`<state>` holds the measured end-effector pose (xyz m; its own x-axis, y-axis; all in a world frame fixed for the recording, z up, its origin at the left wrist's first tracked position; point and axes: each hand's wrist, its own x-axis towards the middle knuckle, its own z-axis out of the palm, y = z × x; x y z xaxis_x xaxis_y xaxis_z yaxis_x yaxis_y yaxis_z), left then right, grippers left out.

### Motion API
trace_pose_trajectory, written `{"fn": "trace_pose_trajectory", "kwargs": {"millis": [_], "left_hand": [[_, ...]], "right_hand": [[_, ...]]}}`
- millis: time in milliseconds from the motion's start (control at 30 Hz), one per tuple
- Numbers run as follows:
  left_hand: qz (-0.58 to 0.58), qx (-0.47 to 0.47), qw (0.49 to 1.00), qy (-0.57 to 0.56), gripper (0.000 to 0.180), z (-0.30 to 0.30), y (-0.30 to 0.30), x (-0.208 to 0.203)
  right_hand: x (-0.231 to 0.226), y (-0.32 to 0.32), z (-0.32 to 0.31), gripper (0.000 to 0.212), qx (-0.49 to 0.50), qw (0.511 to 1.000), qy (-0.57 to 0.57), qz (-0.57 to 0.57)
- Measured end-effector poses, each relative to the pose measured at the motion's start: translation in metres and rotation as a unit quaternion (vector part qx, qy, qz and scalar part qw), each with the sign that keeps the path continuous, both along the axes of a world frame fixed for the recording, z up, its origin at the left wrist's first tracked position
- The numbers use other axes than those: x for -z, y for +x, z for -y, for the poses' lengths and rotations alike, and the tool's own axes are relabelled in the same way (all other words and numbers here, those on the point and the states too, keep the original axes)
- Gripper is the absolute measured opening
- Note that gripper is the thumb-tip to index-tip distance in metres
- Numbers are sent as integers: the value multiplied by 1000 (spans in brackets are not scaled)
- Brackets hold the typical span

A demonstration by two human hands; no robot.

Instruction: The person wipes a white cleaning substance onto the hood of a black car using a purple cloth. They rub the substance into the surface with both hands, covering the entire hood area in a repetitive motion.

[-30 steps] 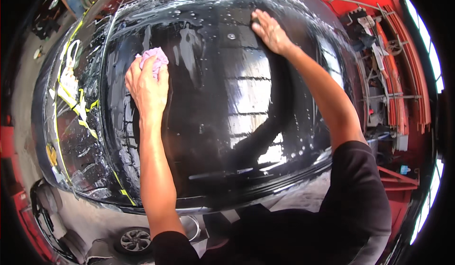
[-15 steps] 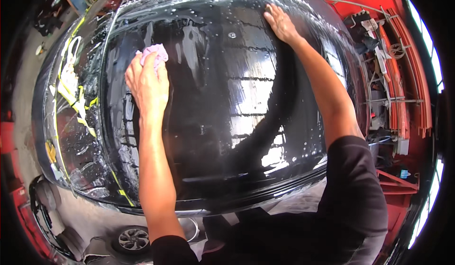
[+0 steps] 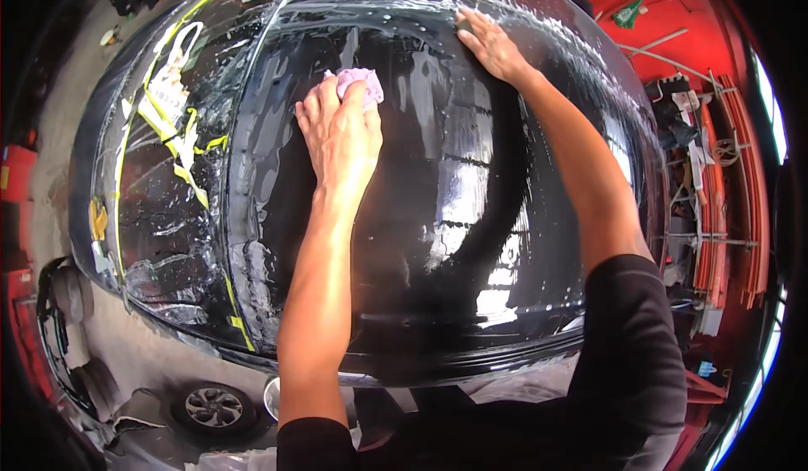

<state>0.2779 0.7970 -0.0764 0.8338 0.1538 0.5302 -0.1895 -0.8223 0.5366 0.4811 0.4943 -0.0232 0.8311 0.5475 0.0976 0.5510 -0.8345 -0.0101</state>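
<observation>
A glossy black car panel (image 3: 396, 277), wet and streaked with whitish suds, fills the middle of the view. My left hand (image 3: 341, 138) presses a crumpled pink cloth (image 3: 360, 86) onto it left of centre, the fingers bent over the cloth. Farther right, near the panel's sudsy far edge, my right hand (image 3: 495, 48) lies flat with its fingers stretched out and nothing in them. Both arms reach forward across the panel. What lies under the palms is hidden.
Yellow masking tape (image 3: 172, 143) hangs loosely along the car's left part. A wheel (image 3: 215, 408) stands on the floor at the lower left. To the right, a rack holds long orange-red strips (image 3: 720, 202). A green object (image 3: 627, 14) lies on the red surface at the far right.
My left hand has slid to the right with the pink cloth. My right hand stays flat near the far edge. The view has shifted slightly, and the surroundings sit differently in it.
</observation>
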Motion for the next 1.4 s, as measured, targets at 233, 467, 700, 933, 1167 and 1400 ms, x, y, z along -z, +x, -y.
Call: {"fn": "trace_pose_trajectory", "kwargs": {"millis": [233, 467, 700, 933, 1167, 1400], "left_hand": [[-20, -46, 999, 6, 39, -27, 5, -5], [-29, -24, 999, -9, 42, -15, -1, -5], [-13, -29, 999, -10, 40, -26, 6, 1], [-35, -41, 999, -6, 41, -22, 2, -4], [10, -29, 999, -23, 31, -10, 8, 6], [-2, -73, 997, -15, 38, -22, 8, 3]], "right_hand": [[-26, -270, -21, 70, -149, 979, -11, -142], [-7, -84, -41, 56, -168, 984, 26, -51], [13, -101, -72, 61, -105, 994, 12, -2], [-20, -242, -40, 61, -254, 951, -19, -176], [21, -10, -113, 58, -48, 990, -105, 76], [-32, -278, -38, 64, -220, 954, -45, -201]]}}
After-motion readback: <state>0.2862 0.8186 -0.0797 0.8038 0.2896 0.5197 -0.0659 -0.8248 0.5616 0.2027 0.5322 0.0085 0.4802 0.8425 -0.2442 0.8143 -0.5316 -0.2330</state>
